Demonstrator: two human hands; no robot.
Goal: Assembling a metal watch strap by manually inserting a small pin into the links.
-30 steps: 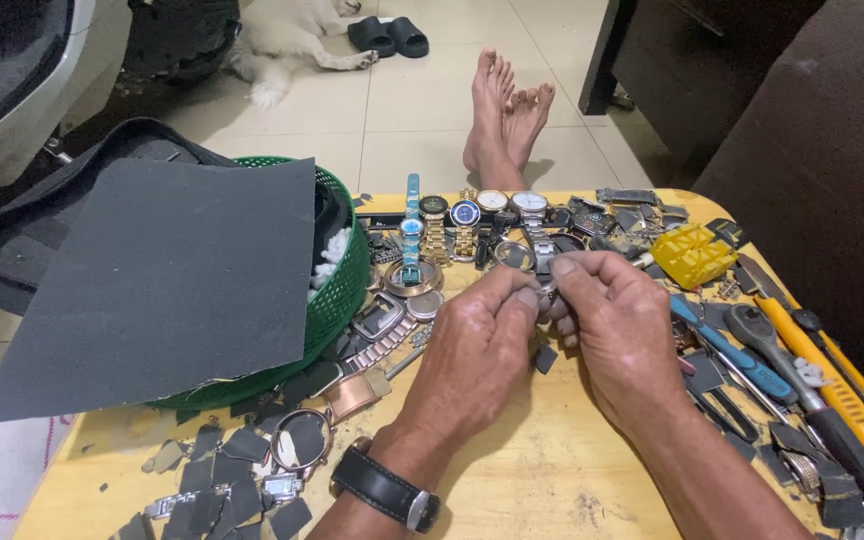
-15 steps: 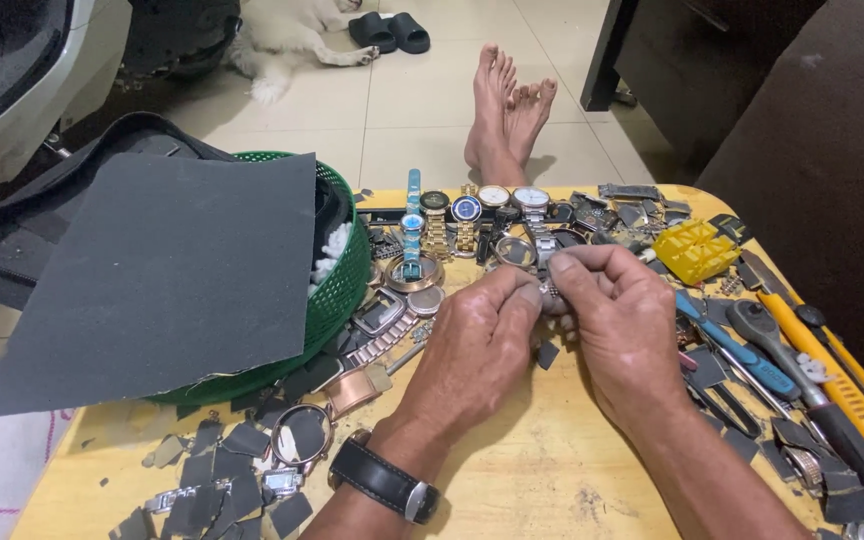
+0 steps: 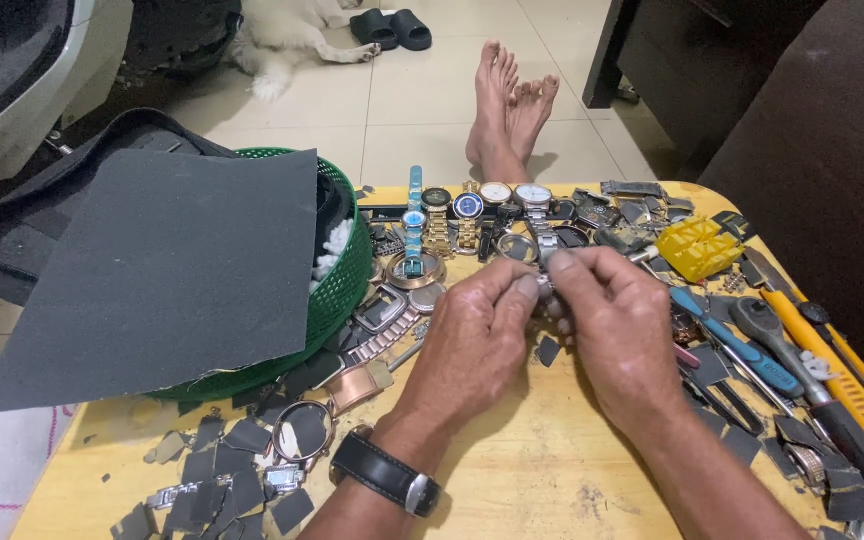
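Note:
My left hand (image 3: 472, 340) and my right hand (image 3: 617, 325) meet over the middle of a yellow wooden table (image 3: 552, 480). Together their fingertips pinch a small silver metal watch part (image 3: 544, 288), mostly hidden by the fingers. A black watch sits on my left wrist (image 3: 384, 472). Just beyond the hands lies a row of wristwatches (image 3: 472, 205) with gold, silver and blue bands. Loose watch cases and bands (image 3: 392, 300) lie to the left of my hands.
A green plastic basket (image 3: 337, 290) under a dark sandpaper sheet (image 3: 162, 270) stands at the left. Small dark sandpaper scraps (image 3: 222, 470) litter the near left. A yellow plastic holder (image 3: 700, 248), screwdrivers and pliers (image 3: 802, 350) lie at the right. Bare feet (image 3: 512, 110) rest on the tiled floor beyond.
Both hands have stayed together on the small metal part, shifting only slightly as the fingers work it. Nothing else on the table has moved.

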